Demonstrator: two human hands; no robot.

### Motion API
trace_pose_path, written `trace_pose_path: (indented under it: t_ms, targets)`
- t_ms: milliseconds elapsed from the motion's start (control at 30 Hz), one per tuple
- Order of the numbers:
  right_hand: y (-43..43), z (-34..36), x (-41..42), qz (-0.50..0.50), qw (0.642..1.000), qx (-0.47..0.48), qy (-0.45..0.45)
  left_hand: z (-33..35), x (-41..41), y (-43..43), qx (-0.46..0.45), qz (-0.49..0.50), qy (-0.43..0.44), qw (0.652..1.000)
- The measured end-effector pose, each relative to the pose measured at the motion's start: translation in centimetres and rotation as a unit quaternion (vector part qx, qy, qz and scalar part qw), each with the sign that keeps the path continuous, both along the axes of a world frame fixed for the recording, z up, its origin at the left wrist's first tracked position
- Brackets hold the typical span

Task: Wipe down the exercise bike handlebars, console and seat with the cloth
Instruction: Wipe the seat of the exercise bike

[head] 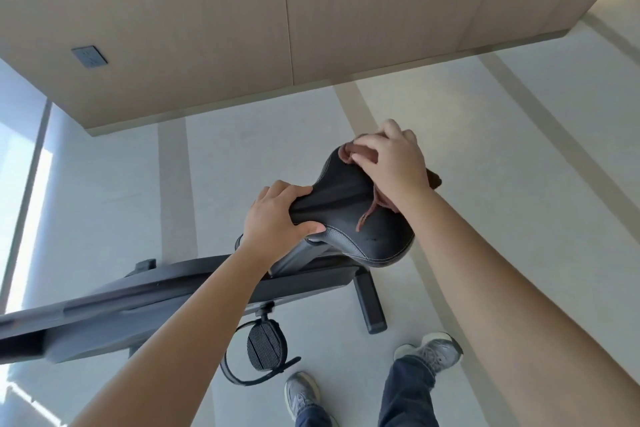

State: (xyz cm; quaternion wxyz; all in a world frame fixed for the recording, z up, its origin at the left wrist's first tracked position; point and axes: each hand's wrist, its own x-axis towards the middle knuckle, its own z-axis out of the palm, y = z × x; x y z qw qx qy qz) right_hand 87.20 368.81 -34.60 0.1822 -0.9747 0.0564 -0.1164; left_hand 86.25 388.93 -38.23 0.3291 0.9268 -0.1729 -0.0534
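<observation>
Both hands are on the black exercise bike seat (pixel 346 198). The left hand (pixel 277 218) grips the seat's near-left edge, with fingers over the top and the thumb curled along the rim. The right hand (pixel 394 163) clutches a reddish-brown cloth (pixel 353 151) and presses it onto the far end of the seat. Frayed edges of the cloth trail out under the wrist and beyond the palm. Below the seat, the dark bike frame (pixel 166 291) runs off to the left, and a strapped pedal (pixel 265 347) hangs beneath it. Grey sneakers (pixel 301 392) stand on the pale floor (pixel 485 149). A socket (pixel 89 56) sits in the wood-panelled wall (pixel 207 28).
</observation>
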Motion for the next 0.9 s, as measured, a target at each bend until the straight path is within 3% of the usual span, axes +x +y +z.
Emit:
trace_pose_path:
  t_ms: [167, 233, 400, 533, 700, 900]
  targets:
    - [2.5, -1.7, -10.9, 0.043, 0.989, -0.058, -0.129, 0.0, 0.0, 0.0, 0.003, -0.006, 0.009, 1.000]
    - [3.4, -2.5, -12.7, 0.041, 0.986, -0.082, -0.140, 0.0, 0.0, 0.1, 0.005, -0.013, 0.012, 1.000]
    - [6.2, -1.1, -8.3, -0.004, 0.990, -0.105, -0.096, 0.6, 0.3, 0.3, 0.000, -0.038, 0.034, 0.999]
    - [4.9, -2.4, -10.8, 0.061, 0.978, -0.153, -0.128, 0.9, 0.0, 1.8, -0.011, -0.075, 0.063, 0.995]
    - [5.9, -3.3, -11.2, 0.082, 0.966, -0.179, -0.169, 0.3, -1.5, 5.0, -0.069, -0.021, 0.056, 0.996]
    - [12.2, -3.7, -7.9, 0.198, 0.939, -0.177, -0.219, -0.8, -3.1, 8.8, -0.081, 0.019, 0.067, 0.994]
